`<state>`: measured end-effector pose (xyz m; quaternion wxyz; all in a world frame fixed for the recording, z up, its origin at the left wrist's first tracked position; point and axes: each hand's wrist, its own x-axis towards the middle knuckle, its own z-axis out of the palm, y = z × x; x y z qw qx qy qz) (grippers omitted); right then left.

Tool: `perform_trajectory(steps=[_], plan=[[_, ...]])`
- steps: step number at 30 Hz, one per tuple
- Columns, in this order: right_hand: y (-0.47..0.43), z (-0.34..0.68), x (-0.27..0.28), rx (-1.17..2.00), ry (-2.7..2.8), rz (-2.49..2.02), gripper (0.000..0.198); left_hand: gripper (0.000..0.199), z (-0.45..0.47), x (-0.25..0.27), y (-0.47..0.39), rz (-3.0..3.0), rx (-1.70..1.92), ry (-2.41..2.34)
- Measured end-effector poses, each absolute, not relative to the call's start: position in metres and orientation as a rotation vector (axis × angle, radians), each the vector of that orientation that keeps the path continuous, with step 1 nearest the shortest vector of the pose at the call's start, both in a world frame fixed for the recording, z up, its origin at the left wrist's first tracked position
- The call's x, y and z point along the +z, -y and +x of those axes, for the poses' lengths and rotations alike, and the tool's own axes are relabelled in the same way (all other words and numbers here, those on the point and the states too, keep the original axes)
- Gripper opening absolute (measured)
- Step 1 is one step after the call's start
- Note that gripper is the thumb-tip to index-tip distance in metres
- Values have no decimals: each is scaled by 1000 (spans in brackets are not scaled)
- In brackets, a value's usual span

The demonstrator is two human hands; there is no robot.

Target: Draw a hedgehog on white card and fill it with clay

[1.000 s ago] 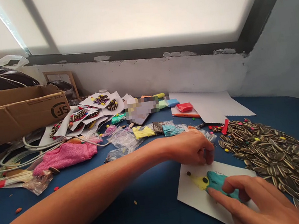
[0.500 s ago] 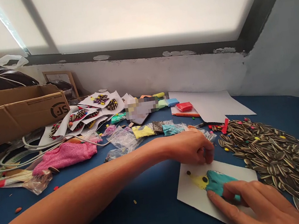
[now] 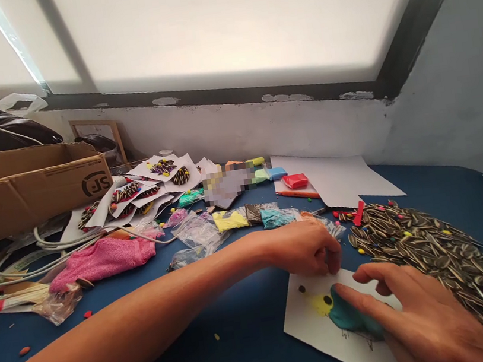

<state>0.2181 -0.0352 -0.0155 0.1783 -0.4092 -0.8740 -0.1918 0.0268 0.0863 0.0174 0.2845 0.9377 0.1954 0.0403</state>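
A white paper card (image 3: 304,322) lies on the blue table, bearing a flat shape in yellow clay (image 3: 316,306) and teal clay (image 3: 351,316) with two dark dots. Short pencil lines show below the teal part. My left hand (image 3: 307,246) reaches across to the card's far edge, its fingers curled down against the paper. Over the teal clay is my right hand (image 3: 425,308), thumb pressed on it and index finger held apart. The clay's right end is hidden under that hand.
Sunflower seeds (image 3: 431,250) are heaped at the right. Clay packets, including a yellow one (image 3: 230,220), lie behind my left arm. White sheets (image 3: 340,176), a pink cloth (image 3: 103,257), looped cables and a cardboard box (image 3: 35,186) stand farther back and left.
My right hand has moved up over the teal clay, its thumb shifting from the lower edge to the upper edge. My left hand stays at the card's far edge.
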Motion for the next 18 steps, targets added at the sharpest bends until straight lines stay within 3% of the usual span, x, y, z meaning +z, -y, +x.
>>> perform_trajectory(steps=[18], plan=[[32, 219, -25, -310, 2347, -1178, 39, 21, 27, 18, -87, 2468, 72, -549]])
